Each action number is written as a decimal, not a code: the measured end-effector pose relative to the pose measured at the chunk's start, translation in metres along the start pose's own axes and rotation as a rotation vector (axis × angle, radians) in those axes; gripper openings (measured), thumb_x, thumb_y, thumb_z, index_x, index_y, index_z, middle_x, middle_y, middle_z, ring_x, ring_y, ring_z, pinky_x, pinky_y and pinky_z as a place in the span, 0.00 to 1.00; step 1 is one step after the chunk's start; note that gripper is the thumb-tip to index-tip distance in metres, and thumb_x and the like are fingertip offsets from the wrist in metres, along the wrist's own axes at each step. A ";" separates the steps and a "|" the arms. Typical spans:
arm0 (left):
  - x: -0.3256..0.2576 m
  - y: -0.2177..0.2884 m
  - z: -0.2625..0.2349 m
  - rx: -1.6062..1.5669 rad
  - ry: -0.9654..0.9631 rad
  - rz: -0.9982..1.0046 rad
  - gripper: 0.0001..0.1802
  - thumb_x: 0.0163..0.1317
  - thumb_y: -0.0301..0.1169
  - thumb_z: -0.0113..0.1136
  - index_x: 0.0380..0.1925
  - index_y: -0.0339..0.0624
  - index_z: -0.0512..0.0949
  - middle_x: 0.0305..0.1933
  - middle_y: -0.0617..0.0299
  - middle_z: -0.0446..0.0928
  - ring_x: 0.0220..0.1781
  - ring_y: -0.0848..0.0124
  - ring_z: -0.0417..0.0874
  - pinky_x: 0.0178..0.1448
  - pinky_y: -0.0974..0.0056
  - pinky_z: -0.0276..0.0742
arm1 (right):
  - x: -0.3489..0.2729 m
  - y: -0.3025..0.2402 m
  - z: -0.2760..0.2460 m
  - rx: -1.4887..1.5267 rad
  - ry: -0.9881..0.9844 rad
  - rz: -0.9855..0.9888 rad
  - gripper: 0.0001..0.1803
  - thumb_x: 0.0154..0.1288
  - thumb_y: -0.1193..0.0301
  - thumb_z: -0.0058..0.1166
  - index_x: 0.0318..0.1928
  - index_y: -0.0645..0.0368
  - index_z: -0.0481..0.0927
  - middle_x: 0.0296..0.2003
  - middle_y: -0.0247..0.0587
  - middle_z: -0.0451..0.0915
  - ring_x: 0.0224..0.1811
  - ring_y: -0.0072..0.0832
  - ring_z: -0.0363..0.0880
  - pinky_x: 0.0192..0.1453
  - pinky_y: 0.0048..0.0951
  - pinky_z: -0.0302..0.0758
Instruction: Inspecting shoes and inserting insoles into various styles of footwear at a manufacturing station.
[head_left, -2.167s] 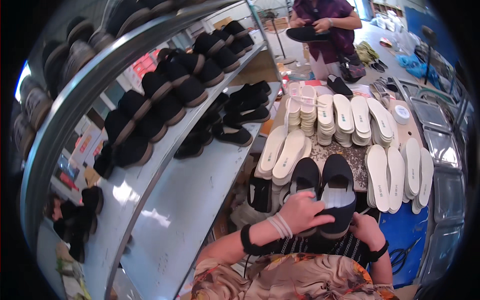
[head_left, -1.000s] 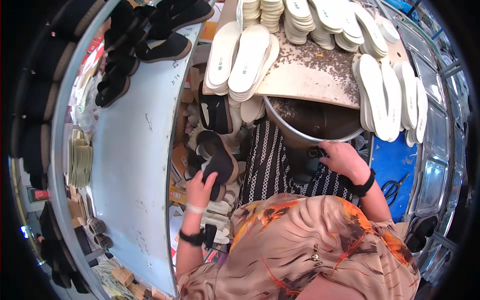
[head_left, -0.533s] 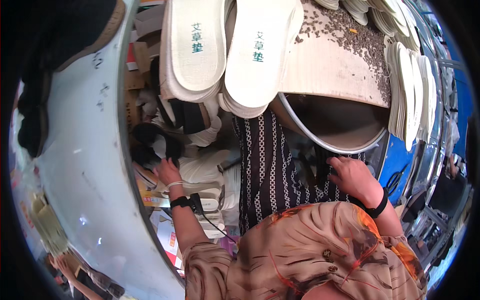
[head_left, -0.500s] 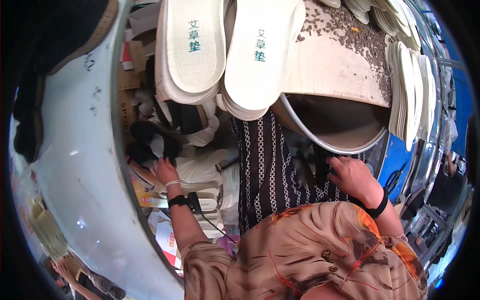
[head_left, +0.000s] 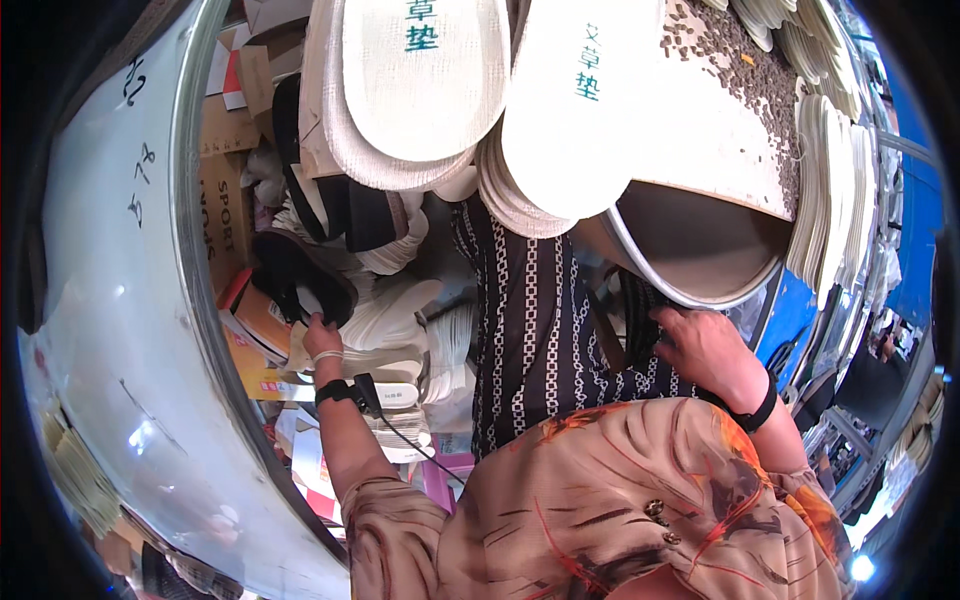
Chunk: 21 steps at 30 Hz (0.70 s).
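My left hand (head_left: 322, 342) reaches to the left and its fingers close on the edge of a black shoe (head_left: 312, 270) with a pale lining. Around it lie another dark shoe (head_left: 375, 215) and stacks of cream insoles (head_left: 385, 318). My right hand (head_left: 705, 350) rests on the black-and-white patterned cloth over my lap (head_left: 540, 330), beside a metal drum (head_left: 650, 262). Its visible fingers are bent and apart, with nothing seen in them. In front, two piles of white insoles (head_left: 425, 90) with green print overhang the board's near edge.
A wooden board (head_left: 720, 165) strewn with small brown pellets covers the drum. More insole stacks (head_left: 825, 200) stand along its right. A pale, glossy curved panel (head_left: 120, 300) runs down the left. Cardboard boxes (head_left: 230, 200) sit between panel and shoes. A cord (head_left: 425, 450) trails from my left wrist.
My view has shifted, and the printed insoles appear larger and further right. My left hand has moved slightly left, and the black shoe beside it has tilted. My right hand stays on my lap.
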<state>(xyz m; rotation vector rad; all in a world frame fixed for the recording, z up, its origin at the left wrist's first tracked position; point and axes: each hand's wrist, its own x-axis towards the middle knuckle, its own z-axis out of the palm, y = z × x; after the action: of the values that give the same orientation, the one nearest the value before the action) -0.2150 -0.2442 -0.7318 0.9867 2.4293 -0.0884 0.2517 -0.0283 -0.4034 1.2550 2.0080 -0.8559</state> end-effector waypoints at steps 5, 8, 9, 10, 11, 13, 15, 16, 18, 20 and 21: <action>0.015 -0.040 0.028 -0.126 -0.061 0.005 0.20 0.46 0.31 0.62 0.41 0.39 0.74 0.41 0.45 0.77 0.45 0.51 0.79 0.48 0.56 0.73 | -0.004 -0.008 -0.003 -0.008 0.088 -0.073 0.16 0.51 0.69 0.56 0.41 0.61 0.73 0.29 0.51 0.77 0.34 0.46 0.77 0.39 0.41 0.73; 0.020 -0.057 0.027 -0.270 -0.161 -0.061 0.24 0.43 0.31 0.64 0.44 0.39 0.74 0.41 0.47 0.78 0.46 0.55 0.79 0.50 0.59 0.73 | -0.012 -0.014 -0.011 0.019 0.102 -0.113 0.17 0.51 0.68 0.57 0.42 0.61 0.73 0.32 0.51 0.78 0.36 0.45 0.77 0.40 0.40 0.73; 0.018 -0.048 0.027 -0.261 -0.089 -0.031 0.26 0.42 0.31 0.64 0.46 0.40 0.73 0.41 0.48 0.78 0.45 0.55 0.79 0.50 0.59 0.73 | -0.016 -0.011 -0.010 0.139 0.095 -0.150 0.18 0.51 0.68 0.57 0.43 0.61 0.73 0.33 0.52 0.77 0.37 0.46 0.77 0.40 0.40 0.73; 0.016 -0.040 0.023 -0.251 -0.013 -0.001 0.28 0.41 0.31 0.65 0.48 0.40 0.73 0.40 0.48 0.79 0.44 0.56 0.80 0.50 0.60 0.73 | -0.022 -0.007 -0.012 0.261 0.091 -0.194 0.19 0.51 0.67 0.57 0.44 0.61 0.73 0.34 0.53 0.77 0.38 0.46 0.77 0.41 0.40 0.73; 0.016 -0.033 0.014 -0.359 -0.047 -0.023 0.31 0.40 0.32 0.66 0.50 0.42 0.72 0.43 0.47 0.77 0.49 0.53 0.77 0.56 0.59 0.69 | -0.030 -0.005 -0.018 0.330 0.021 -0.203 0.20 0.52 0.71 0.57 0.47 0.61 0.73 0.34 0.50 0.79 0.37 0.39 0.79 0.42 0.34 0.75; 0.010 -0.005 -0.003 -0.239 0.096 -0.002 0.31 0.40 0.33 0.67 0.50 0.42 0.73 0.45 0.47 0.76 0.51 0.52 0.74 0.58 0.58 0.66 | -0.053 0.017 -0.020 0.596 -0.030 -0.165 0.19 0.53 0.74 0.57 0.48 0.62 0.73 0.35 0.47 0.79 0.37 0.34 0.79 0.42 0.31 0.75; 0.014 0.006 -0.030 -0.139 0.247 0.056 0.32 0.41 0.36 0.68 0.51 0.43 0.73 0.50 0.45 0.72 0.58 0.49 0.66 0.63 0.53 0.59 | -0.090 0.047 -0.023 1.023 -0.071 -0.109 0.19 0.56 0.78 0.55 0.50 0.65 0.72 0.36 0.39 0.79 0.39 0.22 0.77 0.45 0.24 0.74; -0.001 0.066 -0.031 -0.135 0.217 0.213 0.32 0.43 0.38 0.67 0.51 0.40 0.72 0.48 0.44 0.74 0.53 0.50 0.71 0.59 0.51 0.65 | -0.110 0.076 -0.021 0.974 0.043 -0.083 0.19 0.56 0.77 0.55 0.50 0.66 0.72 0.37 0.40 0.79 0.41 0.24 0.76 0.47 0.25 0.74; -0.025 0.095 -0.051 -0.177 0.256 0.393 0.25 0.53 0.37 0.61 0.49 0.33 0.73 0.49 0.43 0.75 0.50 0.53 0.76 0.57 0.56 0.69 | -0.141 0.122 -0.010 1.080 0.268 -0.022 0.19 0.58 0.71 0.55 0.49 0.64 0.72 0.37 0.40 0.79 0.44 0.25 0.75 0.49 0.27 0.72; -0.056 0.123 -0.069 -0.196 0.403 0.622 0.20 0.57 0.34 0.57 0.47 0.32 0.74 0.46 0.44 0.76 0.48 0.53 0.76 0.56 0.58 0.69 | -0.159 0.187 0.016 0.803 0.515 0.078 0.19 0.56 0.66 0.55 0.47 0.64 0.73 0.35 0.45 0.80 0.39 0.31 0.78 0.42 0.30 0.73; -0.049 0.102 -0.081 -0.233 0.580 0.746 0.16 0.56 0.34 0.57 0.40 0.33 0.76 0.40 0.46 0.77 0.44 0.51 0.77 0.50 0.54 0.72 | -0.162 0.208 0.017 0.633 0.541 0.224 0.18 0.56 0.69 0.53 0.48 0.62 0.73 0.35 0.47 0.80 0.36 0.32 0.79 0.42 0.29 0.74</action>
<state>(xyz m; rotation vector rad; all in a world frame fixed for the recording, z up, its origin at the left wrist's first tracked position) -0.1529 -0.1804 -0.6248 1.9202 2.2699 0.8165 0.5042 -0.0550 -0.3301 2.2178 1.9847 -1.1828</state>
